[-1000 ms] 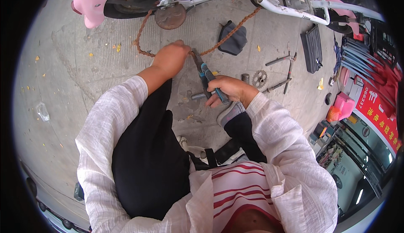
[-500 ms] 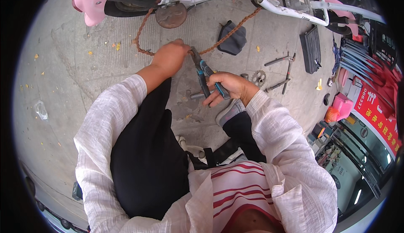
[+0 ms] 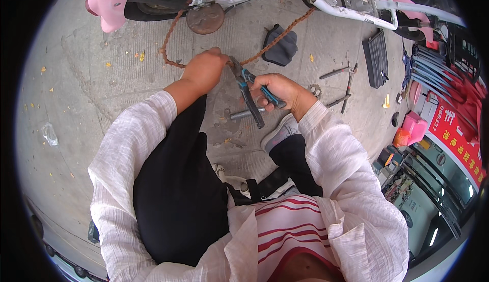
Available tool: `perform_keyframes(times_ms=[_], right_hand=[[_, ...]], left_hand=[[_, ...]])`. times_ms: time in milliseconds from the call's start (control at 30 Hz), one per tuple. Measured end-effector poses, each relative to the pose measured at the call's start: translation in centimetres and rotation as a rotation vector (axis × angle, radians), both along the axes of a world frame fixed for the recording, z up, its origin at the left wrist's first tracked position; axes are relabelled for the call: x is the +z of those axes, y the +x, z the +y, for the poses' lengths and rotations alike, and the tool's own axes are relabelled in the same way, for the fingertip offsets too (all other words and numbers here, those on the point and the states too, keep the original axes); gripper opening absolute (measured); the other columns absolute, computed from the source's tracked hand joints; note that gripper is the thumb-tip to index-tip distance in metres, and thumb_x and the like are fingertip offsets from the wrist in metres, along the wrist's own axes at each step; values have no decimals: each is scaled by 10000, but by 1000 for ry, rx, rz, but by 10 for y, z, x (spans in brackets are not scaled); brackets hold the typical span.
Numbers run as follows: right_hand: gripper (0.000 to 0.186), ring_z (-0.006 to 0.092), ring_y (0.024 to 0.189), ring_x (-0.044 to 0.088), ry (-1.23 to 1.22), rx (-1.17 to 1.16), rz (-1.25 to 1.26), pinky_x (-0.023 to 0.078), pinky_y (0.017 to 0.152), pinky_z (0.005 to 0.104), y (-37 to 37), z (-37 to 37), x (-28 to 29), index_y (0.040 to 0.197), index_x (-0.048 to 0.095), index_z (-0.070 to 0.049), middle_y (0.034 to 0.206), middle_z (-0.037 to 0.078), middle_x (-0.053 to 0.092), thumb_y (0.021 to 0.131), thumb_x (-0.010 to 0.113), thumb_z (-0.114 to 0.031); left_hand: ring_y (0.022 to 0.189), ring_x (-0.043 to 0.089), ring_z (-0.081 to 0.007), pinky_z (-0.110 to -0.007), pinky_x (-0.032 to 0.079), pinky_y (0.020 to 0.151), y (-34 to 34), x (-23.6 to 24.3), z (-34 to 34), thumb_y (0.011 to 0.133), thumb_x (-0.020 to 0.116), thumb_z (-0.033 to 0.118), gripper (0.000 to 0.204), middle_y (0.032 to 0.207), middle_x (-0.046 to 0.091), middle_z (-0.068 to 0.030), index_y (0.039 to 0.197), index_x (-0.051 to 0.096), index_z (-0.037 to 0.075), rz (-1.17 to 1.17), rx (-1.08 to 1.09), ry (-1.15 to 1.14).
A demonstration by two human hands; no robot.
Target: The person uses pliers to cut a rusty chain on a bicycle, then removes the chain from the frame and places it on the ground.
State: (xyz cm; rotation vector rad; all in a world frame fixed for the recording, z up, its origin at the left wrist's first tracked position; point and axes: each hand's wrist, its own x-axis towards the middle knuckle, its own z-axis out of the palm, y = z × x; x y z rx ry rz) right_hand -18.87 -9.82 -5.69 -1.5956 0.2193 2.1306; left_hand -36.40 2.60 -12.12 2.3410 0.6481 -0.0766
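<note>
A rusty chain (image 3: 277, 41) hangs in a long loop from the underside of a white-framed vehicle (image 3: 351, 13). My left hand (image 3: 202, 72) is closed on the low part of that loop, its fingers pinched around the links. Just right of those fingertips, the jaws of a pair of pliers (image 3: 247, 100) meet the chain; whether they bite on a link is too small to tell. My right hand (image 3: 280, 89) grips the pliers by a black and teal handle. The two handles stand spread, and some of my right fingers are hidden behind them.
A round rusty plate (image 3: 205, 18) sits under the vehicle near a pink body panel (image 3: 114, 2). On the concrete lie a dark cover (image 3: 281, 45), a metal tube (image 3: 246, 114), a sprocket (image 3: 315, 90), a black battery-like box (image 3: 375, 59) and thin metal bars (image 3: 350, 86).
The pliers' handles have spread wider, one swinging down and right. My right hand has moved slightly right, its fingers curling in. My left hand stays on the chain.
</note>
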Motion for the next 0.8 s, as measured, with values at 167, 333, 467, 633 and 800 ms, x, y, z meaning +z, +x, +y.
perform_keyframes(times_ms=[167,333,467,633,800], right_hand=[[228,111,568,535,28,126,38,410,404,231,9,0,-6,935,573,16,939,174,665,834,511,-178],[300,146,766,593,26,108,-31,504,625,325,-2,-21,-23,1018,599,-21,973,131,647,843,564,-262],[363,188,761,601,-41,42,-44,529,616,356,-20,-18,-10,1001,573,4,933,132,622,825,625,-309],[402,219,750,614,-21,59,-79,549,603,368,-25,-14,-12,974,545,42,876,144,604,817,664,-308],[320,190,695,604,37,234,-178,532,620,343,-37,-12,-32,916,578,11,814,100,598,832,661,-286]], left_hand=[[896,625,-320,-397,515,773,1,1,1,763,555,-8,226,940,592,-133,950,662,63,10,-11,-14],[886,614,-333,-409,504,763,-2,-5,0,837,543,71,201,953,589,-130,1006,652,76,-33,-7,-25],[909,622,-327,-399,515,782,-2,0,0,766,553,-15,248,963,593,-145,981,655,54,-42,2,-44],[922,617,-326,-396,511,789,-1,-3,1,772,549,-10,256,970,591,-140,994,655,59,-21,1,-50],[932,610,-319,-394,508,785,-5,-12,1,783,540,3,250,970,585,-127,997,652,67,-23,14,-25]])
